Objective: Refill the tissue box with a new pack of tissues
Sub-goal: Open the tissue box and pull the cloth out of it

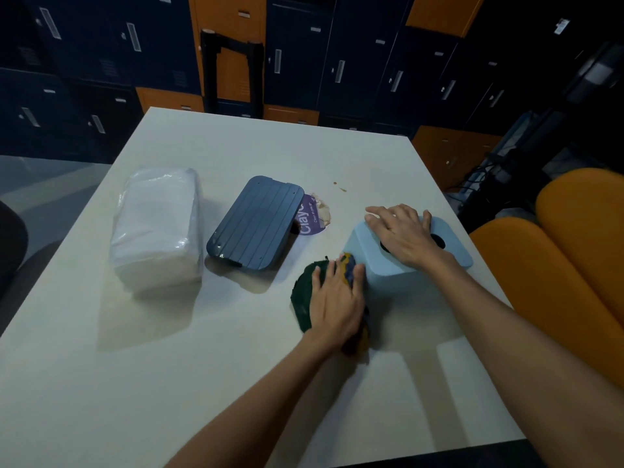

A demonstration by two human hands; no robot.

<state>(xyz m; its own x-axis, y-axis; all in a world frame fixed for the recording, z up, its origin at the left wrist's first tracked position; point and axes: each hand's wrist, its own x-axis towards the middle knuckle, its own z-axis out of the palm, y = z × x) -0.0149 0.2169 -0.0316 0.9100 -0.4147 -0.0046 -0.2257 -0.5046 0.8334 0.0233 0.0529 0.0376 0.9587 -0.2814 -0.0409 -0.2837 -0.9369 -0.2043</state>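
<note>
Open right hand (pixel 401 236) tops the pale blue plastic tissue box (pixel 388 276); open left hand (pixel 334 298) presses the dark green cloth (pixel 302 292) beside it. Ungripped, the box could skid.

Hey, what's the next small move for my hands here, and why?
Probably tip the light blue tissue box onto its side with the right hand, which rests flat on its top; the dark blue panel lies apart, and the wrapped tissue pack waits untouched.

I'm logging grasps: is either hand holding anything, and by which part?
Nothing is gripped. The right hand rests flat on the top of the blue tissue box; the left hand lies flat on a dark green cloth.
</note>
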